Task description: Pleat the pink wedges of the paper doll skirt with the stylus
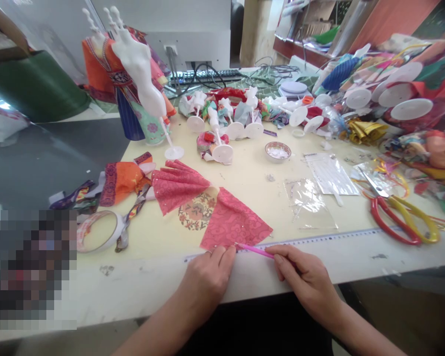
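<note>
My left hand (211, 272), its fingers pressed together, grips the lower edge of a patterned pink-red fabric piece (237, 217) lying on the table. My right hand (304, 272) is closed around a thin pink pen-like stick (255, 250). The stick's pale tip touches or nearly touches the fabric edge beside my left fingers. Tiny pale dots show on the cloth. A gathered piece of the same fabric (180, 185) lies to the upper left, with a round floral print (196, 211) between the two. Along the table edge runs a ruler (304, 242), partly hidden by the cloth and my left hand.
Red-and-yellow-handled scissors (404, 217) lie at right, near clear plastic bags (309, 202). A small bowl (278, 152) holds pale bits. White mannequins (139, 74) stand behind. A tape roll (100, 231) and an orange doll garment (122, 183) lie at left. Fabric heaps line the right.
</note>
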Action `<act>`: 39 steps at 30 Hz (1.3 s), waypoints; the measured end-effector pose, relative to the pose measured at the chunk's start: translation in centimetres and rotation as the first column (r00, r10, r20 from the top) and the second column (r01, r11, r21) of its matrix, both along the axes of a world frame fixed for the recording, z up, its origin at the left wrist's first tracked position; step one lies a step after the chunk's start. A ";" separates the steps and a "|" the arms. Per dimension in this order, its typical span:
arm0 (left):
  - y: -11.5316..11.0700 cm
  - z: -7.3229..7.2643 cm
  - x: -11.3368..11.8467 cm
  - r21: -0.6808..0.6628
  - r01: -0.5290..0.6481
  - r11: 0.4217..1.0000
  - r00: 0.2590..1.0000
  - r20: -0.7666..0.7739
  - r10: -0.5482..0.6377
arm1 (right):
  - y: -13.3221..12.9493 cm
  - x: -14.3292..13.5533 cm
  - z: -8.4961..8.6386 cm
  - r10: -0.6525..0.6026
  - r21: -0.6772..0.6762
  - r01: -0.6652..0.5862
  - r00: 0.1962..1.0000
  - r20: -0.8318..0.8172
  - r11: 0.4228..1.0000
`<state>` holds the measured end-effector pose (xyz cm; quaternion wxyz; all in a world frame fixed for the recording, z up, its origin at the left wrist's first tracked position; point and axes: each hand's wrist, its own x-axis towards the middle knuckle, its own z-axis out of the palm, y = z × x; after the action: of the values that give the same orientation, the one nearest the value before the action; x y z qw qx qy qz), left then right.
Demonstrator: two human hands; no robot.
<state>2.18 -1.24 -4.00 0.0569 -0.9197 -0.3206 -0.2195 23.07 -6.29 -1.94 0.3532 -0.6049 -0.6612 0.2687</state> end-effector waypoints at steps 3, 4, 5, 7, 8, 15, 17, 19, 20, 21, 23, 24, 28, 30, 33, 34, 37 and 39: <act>0.0 0.0 -0.1 0.008 0.005 1.000 1.000 0.021 -0.005 | 0.0 0.1 -0.2 0.003 0.006 -0.003 1.000 0.019 1.000; 0.0 0.0 -0.1 0.010 0.006 1.000 1.000 0.024 -0.006 | 0.0 0.1 -0.2 0.004 0.011 -0.004 1.000 0.024 1.000; 0.0 0.0 -0.1 0.008 0.005 1.000 1.000 0.024 -0.005 | 0.0 0.1 -0.3 0.006 0.018 -0.007 1.000 0.028 1.000; 0.0 -0.1 0.0 -0.002 0.002 1.000 1.000 0.019 -0.002 | 0.0 0.1 -0.3 0.010 0.035 -0.011 0.999 0.032 0.999; 0.0 -0.1 0.0 -0.007 0.000 1.000 1.000 0.014 0.000 | 0.0 0.1 -0.4 0.010 0.043 -0.012 0.999 0.032 0.999; 0.1 0.0 0.1 -0.006 0.014 1.000 1.000 -0.005 -0.014 | -0.1 0.0 -0.2 0.008 0.051 -0.010 0.999 0.040 0.999; 0.1 0.0 0.1 -0.008 0.018 1.000 1.000 -0.019 -0.018 | -0.1 0.0 -0.2 0.008 0.050 -0.011 0.999 0.042 0.999; 0.1 0.1 0.1 -0.008 0.019 1.000 0.999 -0.030 -0.020 | -0.1 0.0 -0.2 0.013 0.044 -0.015 0.999 0.042 0.999; 0.2 0.1 0.1 -0.005 0.020 1.000 0.999 -0.034 -0.020 | -0.1 0.0 -0.2 0.015 0.041 -0.016 0.999 0.042 0.999; 0.2 0.2 0.1 0.002 0.021 1.000 0.999 -0.039 -0.021 | -0.1 0.0 -0.2 0.017 0.039 -0.019 0.999 0.042 0.999; 0.1 0.2 0.2 0.018 0.021 1.000 0.998 -0.056 -0.020 | 0.0 0.0 -0.2 0.020 0.039 -0.021 0.999 0.046 0.999; 0.1 0.3 0.2 0.030 0.021 0.999 0.998 -0.066 -0.019 | 0.0 0.0 -0.1 0.021 0.038 -0.023 0.999 0.049 0.999; 0.0 0.5 0.2 0.066 0.019 0.998 0.995 -0.094 -0.012 | 0.0 0.0 -0.1 0.023 0.024 -0.025 0.998 0.055 0.999; 0.0 0.6 0.3 0.075 0.024 0.997 0.995 -0.103 -0.016 | -0.1 0.1 -0.2 0.021 0.024 -0.023 0.998 0.053 0.999; 0.1 0.7 0.4 0.082 0.037 0.996 0.992 -0.121 -0.027 | -0.2 0.1 -0.3 0.004 0.045 -0.005 0.999 0.034 0.999; 0.2 0.7 0.4 0.083 0.041 0.996 0.992 -0.126 -0.030 | -0.3 0.1 -0.4 -0.008 0.051 0.007 1.000 0.017 0.999; 0.2 0.6 0.5 0.089 0.042 0.995 0.990 -0.135 -0.030 | -0.3 0.1 -0.5 -0.046 0.039 0.048 0.998 -0.051 0.998; 0.2 0.5 0.4 0.088 0.041 0.995 0.991 -0.130 -0.030 | -0.3 0.0 -0.6 -0.064 0.020 0.066 0.994 -0.085 0.998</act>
<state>2.58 -1.03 -3.51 0.1153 -0.9339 -0.2896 -0.1749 23.11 -6.56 -2.51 0.3962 -0.6100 -0.6288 0.2748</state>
